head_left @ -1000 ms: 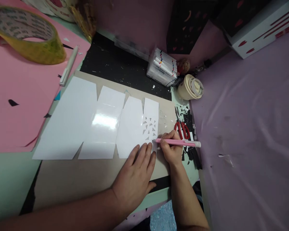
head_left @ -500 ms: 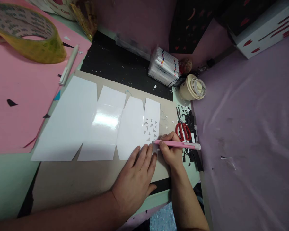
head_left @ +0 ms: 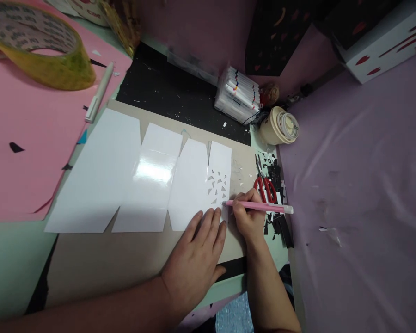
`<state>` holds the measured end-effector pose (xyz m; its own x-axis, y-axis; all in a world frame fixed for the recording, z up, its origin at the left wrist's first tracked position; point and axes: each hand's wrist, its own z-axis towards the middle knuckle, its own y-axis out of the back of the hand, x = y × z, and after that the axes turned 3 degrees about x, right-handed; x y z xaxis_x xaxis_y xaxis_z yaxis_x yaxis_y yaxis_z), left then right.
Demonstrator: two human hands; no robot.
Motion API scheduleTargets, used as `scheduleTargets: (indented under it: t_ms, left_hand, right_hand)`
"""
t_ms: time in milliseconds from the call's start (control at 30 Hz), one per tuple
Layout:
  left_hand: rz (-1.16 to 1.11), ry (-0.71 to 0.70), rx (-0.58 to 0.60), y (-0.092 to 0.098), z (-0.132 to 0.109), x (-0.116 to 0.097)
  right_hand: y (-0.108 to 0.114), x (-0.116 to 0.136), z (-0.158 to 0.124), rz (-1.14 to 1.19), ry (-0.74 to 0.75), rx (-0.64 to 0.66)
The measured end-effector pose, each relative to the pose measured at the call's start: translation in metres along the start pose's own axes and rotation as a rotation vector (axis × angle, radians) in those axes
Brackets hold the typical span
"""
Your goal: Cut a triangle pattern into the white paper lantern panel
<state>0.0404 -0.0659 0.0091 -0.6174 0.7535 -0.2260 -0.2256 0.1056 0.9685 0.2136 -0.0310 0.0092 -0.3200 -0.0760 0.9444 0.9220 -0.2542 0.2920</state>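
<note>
A white paper cut-out (head_left: 125, 175) with notched edges lies flat on a beige board (head_left: 100, 263). Several small triangular holes pierce its right-hand panel. My left hand (head_left: 194, 254) rests flat on the panel's lower edge, fingers stretched out and slightly apart. A pink pen-shaped craft knife (head_left: 260, 206) is pinched in my right hand (head_left: 247, 219), its tip against the paper just below the holes and its white end pointing right. The tip is too small to make out clearly.
Red-handled scissors (head_left: 265, 188) lie among black and white paper scraps (head_left: 279, 222) on the right. Behind are a case of markers (head_left: 238, 97) and a lidded cup (head_left: 279, 126). A tape roll (head_left: 65, 69) and a white pen-shaped tool (head_left: 100, 92) lie on pink paper (head_left: 31, 175).
The craft knife and my right hand have shifted slightly right. My left hand stays pressed on the paper. The view has moved a little.
</note>
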Motion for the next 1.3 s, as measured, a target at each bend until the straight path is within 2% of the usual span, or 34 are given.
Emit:
scheduleTargets:
  t_ms: [233, 333, 500, 700, 833, 967, 1300]
  left_hand:
    - [-0.003, -0.002, 0.009, 0.001, 0.001, -0.001]
    - [-0.012, -0.008, 0.014, 0.001, 0.001, 0.000]
    - [-0.025, 0.000, 0.021, 0.002, 0.002, 0.001]
    - [-0.065, 0.017, 0.038, 0.004, 0.003, 0.001]
    - [-0.076, 0.016, 0.042, 0.005, 0.003, 0.001]
    - [-0.076, 0.025, 0.041, 0.006, 0.003, 0.001]
    - [-0.074, 0.023, 0.041, 0.006, 0.003, 0.001]
  right_hand:
    - [0.004, -0.001, 0.000, 0.055, 0.007, -0.045]
    - [0.006, 0.001, -0.003, 0.038, 0.004, -0.118]
    - [0.005, 0.005, -0.013, -0.134, 0.000, -0.281]
    - [0.007, 0.005, -0.016, -0.290, -0.019, -0.118]
    - [0.005, 0.003, -0.017, -0.309, 0.029, -0.149]
    - [0.005, 0.000, -0.019, -0.306, 0.044, -0.093]
    - [0.006, 0.000, -0.019, -0.319, 0.049, -0.066]
